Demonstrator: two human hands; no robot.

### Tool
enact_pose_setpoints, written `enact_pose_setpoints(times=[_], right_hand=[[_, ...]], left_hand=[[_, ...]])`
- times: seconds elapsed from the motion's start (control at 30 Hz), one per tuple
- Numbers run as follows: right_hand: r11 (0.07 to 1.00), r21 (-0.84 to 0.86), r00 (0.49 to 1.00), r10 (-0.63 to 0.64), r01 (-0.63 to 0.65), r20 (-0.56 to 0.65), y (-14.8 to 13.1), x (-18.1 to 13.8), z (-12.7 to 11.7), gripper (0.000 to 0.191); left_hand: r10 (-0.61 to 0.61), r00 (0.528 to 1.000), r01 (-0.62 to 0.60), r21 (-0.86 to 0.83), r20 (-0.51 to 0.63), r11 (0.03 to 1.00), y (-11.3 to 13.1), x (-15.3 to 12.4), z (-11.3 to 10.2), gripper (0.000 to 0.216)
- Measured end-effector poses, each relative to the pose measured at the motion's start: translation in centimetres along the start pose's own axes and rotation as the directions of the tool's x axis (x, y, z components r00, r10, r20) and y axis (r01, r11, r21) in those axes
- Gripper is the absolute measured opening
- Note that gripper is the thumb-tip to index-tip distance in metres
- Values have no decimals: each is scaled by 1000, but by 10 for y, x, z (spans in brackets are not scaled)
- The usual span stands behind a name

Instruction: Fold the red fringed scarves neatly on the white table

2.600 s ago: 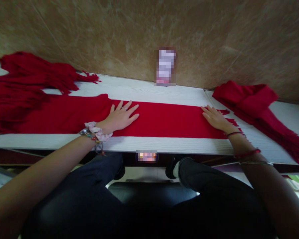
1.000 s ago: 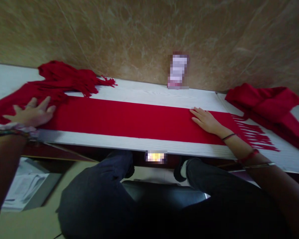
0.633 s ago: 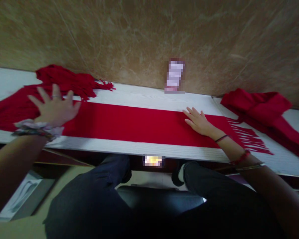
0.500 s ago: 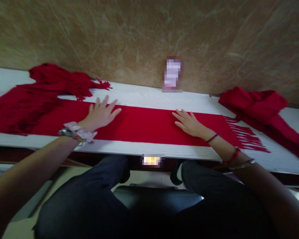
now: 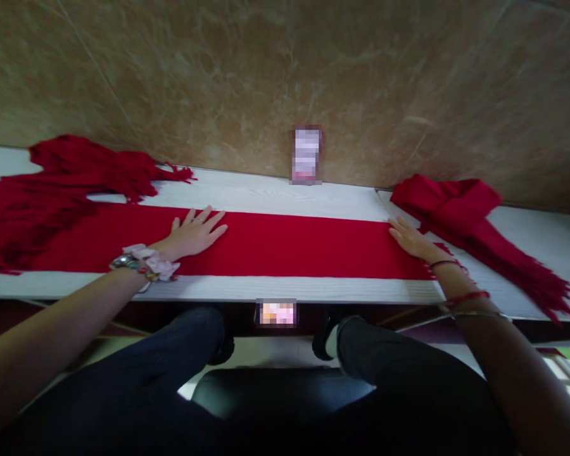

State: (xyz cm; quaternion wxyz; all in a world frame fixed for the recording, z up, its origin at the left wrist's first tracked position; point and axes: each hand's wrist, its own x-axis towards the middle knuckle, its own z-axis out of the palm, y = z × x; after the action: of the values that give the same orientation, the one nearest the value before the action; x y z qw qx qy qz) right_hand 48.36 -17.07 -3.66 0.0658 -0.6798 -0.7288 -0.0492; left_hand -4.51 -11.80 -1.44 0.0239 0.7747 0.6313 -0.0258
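A red scarf (image 5: 294, 247) lies flat in a long strip along a narrow white table. My left hand (image 5: 192, 235) rests on its left part, palm down with fingers spread. Near the fringed right end, my right hand (image 5: 408, 239) lies on the cloth, fingers stretched out and partly together; hand and wrist cover most of that fringe. A bunched red scarf (image 5: 95, 161) overlaps the strip's left end, its fringe spilling over the cloth. To the right of my right hand lies a folded red scarf (image 5: 460, 209), its fringed tail slanting toward the front edge.
The white table (image 5: 247, 190) runs against a brown marbled wall (image 5: 209, 82). A blurred-out phone-like object (image 5: 306, 155) leans on the wall. Below the table's front edge is another blurred bright rectangle (image 5: 276, 313). My legs (image 5: 171, 367) are beneath, beside a dark seat (image 5: 285, 386).
My right hand has slid right along the scarf to its fringed end. My left hand stays on the left part. The camera view has shifted slightly.
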Motion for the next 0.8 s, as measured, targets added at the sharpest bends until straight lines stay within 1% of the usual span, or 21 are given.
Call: enact_pose_setpoints(times=[0.03, 0.1, 0.17, 0.23, 0.27, 0.33, 0.4, 0.47, 0.53, 0.63, 0.7, 0.8], right_hand=[[1000, 15, 999, -1, 1, -34, -3, 2, -4, 54], [997, 45, 993, -52, 57, -103, -21, 9, -15, 55], [982, 59, 978, -173, 181, -115, -49, 19, -25, 54], [951, 69, 952, -298, 302, -67, -79, 29, -33, 52], [936, 74, 939, -342, 344, -35, -92, 34, -35, 50], [916, 73, 917, -397, 394, 34, -111, 41, -36, 49], [911, 62, 908, -411, 407, 82, -119, 45, -34, 48], [916, 47, 910, -401, 399, 103, -117, 49, -30, 46], [923, 40, 917, -385, 383, 102, -108, 51, -24, 42], [937, 48, 936, -348, 346, 44, -90, 50, -10, 41], [960, 58, 961, -275, 274, -1, -75, 44, -1, 44], [995, 39, 996, -91, 91, -3, -51, 30, 6, 47]], left_hand=[[4, 1000, -4, 8, -12, 1000, 1, 4, -1, 61], [56, 997, -55, 38, -47, 998, 4, 13, -4, 61], [161, 984, -156, 74, -71, 985, 11, 26, -10, 59], [273, 960, -268, 86, -61, 960, 20, 38, -17, 58], [320, 946, -316, 80, -53, 946, 24, 43, -20, 57], [403, 915, -401, 54, -34, 915, 31, 50, -26, 57], [459, 888, -459, 28, -14, 888, 33, 53, -30, 55], [484, 875, -484, 14, 1, 875, 31, 56, -31, 54], [481, 877, -481, 6, -2, 877, 26, 59, -30, 55], [465, 885, -465, -1, 2, 885, 15, 64, -23, 55], [410, 912, -410, 19, -9, 912, 9, 65, -13, 56], [295, 952, -290, 62, -85, 955, 0, 62, 5, 57]])
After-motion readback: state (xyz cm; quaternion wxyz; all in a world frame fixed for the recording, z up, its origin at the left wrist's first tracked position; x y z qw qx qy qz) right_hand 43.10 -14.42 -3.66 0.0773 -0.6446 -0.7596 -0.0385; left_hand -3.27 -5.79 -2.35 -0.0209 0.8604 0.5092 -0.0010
